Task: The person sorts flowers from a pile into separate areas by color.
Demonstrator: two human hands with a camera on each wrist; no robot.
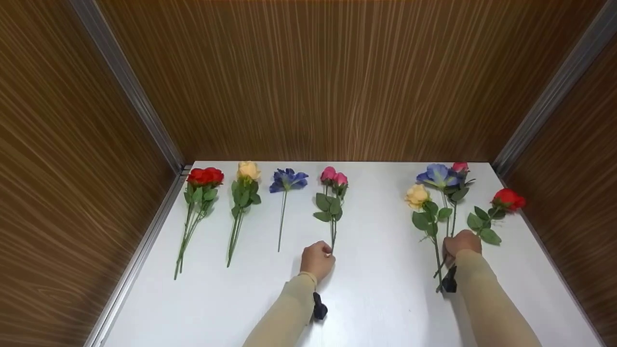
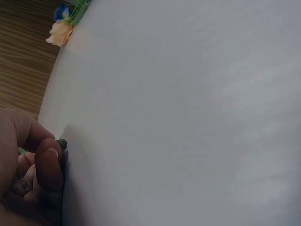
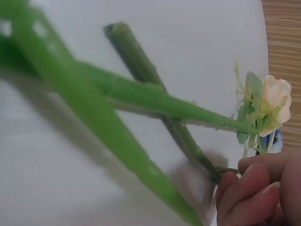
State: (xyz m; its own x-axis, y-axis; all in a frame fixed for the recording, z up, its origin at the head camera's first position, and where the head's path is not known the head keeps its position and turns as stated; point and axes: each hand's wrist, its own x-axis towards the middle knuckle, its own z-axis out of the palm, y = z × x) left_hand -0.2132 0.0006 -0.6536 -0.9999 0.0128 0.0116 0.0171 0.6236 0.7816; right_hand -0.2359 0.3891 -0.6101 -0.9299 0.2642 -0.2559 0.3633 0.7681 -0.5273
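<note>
My left hand pinches the lower stem ends of two pink roses between thumb and fingertips. In the left wrist view, a green stem tip pokes out past the fingertips. My right hand is down among the right-hand group of flowers, its thumb and finger pinching a dark green stem; I cannot tell which bloom it belongs to. Around that hand lie a peach rose, a blue flower, a single pink rose and a red rose, with stems crossing below.
Left of my left hand, red roses, peach roses and a blue flower lie in separate places on the white table. Wood-grain panels enclose the back and both sides.
</note>
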